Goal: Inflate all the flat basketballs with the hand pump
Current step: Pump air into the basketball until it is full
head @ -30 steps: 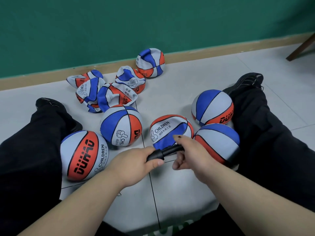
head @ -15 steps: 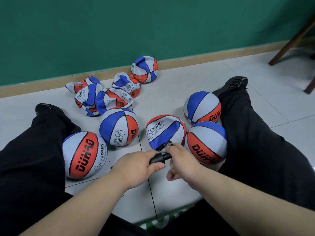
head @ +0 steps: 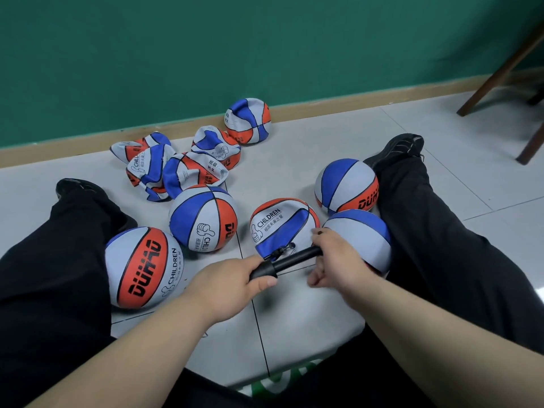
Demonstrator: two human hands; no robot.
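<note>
A black hand pump (head: 290,261) lies across the floor between my hands. My left hand (head: 232,282) grips its near end and my right hand (head: 334,260) grips its far end. The pump's hose runs into a half-filled ball (head: 279,223) marked CHILDREN, right behind the pump. Several round, firm balls lie around it: one by my left leg (head: 141,267), one in the middle (head: 203,217), two by my right leg (head: 346,185) (head: 362,234). Several flat, crumpled balls (head: 179,164) are heaped near the wall, with one more (head: 248,120) against the skirting.
I sit on a grey tiled floor (head: 294,313) with my legs in black trousers spread to both sides of the balls. A green wall with a wooden skirting (head: 323,106) closes the far side. Dark wooden furniture legs (head: 500,69) stand at the far right.
The pump is drawn out longer than half a second ago, my right hand having moved away from my left. The view has shifted slightly; the balls have stayed put.
</note>
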